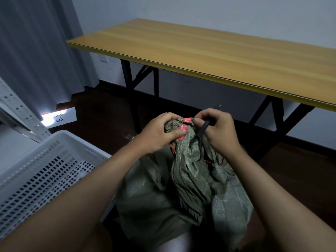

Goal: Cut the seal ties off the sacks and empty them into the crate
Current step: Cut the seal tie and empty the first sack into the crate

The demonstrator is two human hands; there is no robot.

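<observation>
One head-worn camera looks forward and down, close over both forearms (wide-angle, bending edges), toward the table (209, 57).

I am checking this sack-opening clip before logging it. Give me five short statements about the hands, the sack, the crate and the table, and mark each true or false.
1. The left hand grips the gathered neck of the green sack. True.
2. The right hand holds nothing. False: its fingers pinch a dark, slim cutting tool at the sack's neck.
3. Red seal tags show at the top of the sack. True.
4. The white crate stands on the wooden table. False: it sits low on the person's left, apart from the table.
5. A paper label on the floor reads 6-3. True.
</observation>
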